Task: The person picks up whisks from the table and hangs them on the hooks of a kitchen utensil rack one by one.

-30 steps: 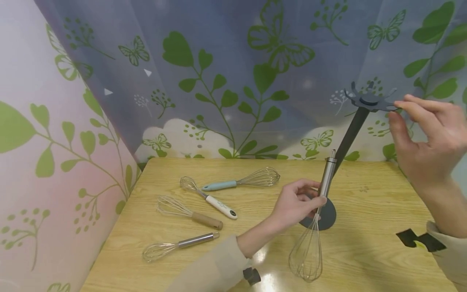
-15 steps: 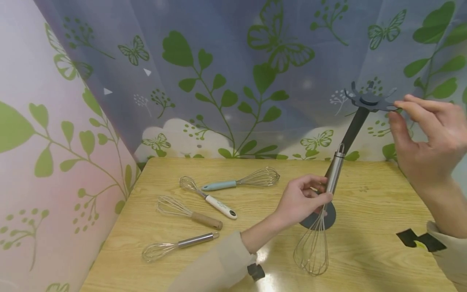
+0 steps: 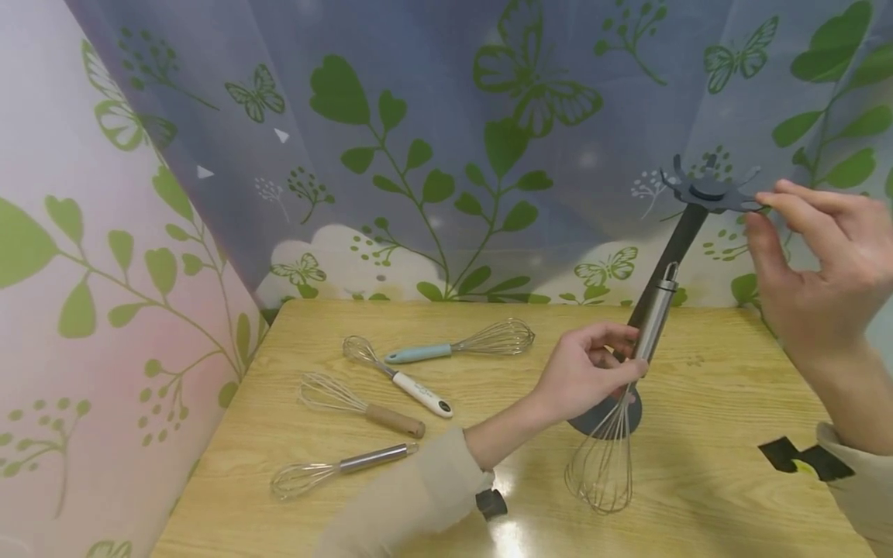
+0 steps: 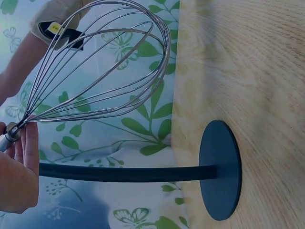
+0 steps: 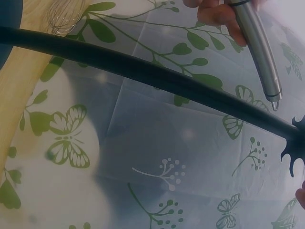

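Observation:
A large steel whisk (image 3: 654, 322) is gripped near the base of its handle by my left hand (image 3: 582, 372), wires pointing down and the hanging loop up. In the right wrist view the whisk's handle end (image 5: 274, 95) is close to the rack's hooks but apart from them. The dark utensil stand (image 3: 673, 252) has a round base on the table and a ring of hooks (image 3: 708, 192) on top. My right hand (image 3: 826, 267) pinches one hook at the right side of that ring. No utensil hangs on the hooks that show.
Several whisks lie on the wooden table (image 3: 739, 465) to the left: a blue-handled whisk (image 3: 460, 342), a white-handled whisk (image 3: 398, 377), a wooden-handled whisk (image 3: 363, 405) and a small steel whisk (image 3: 342, 469). A patterned cloth (image 3: 418, 256) stands behind the table.
My left hand has moved the large whisk up and to the right, its handle tilting further toward the hooks. My right hand and the stand have stayed in place.

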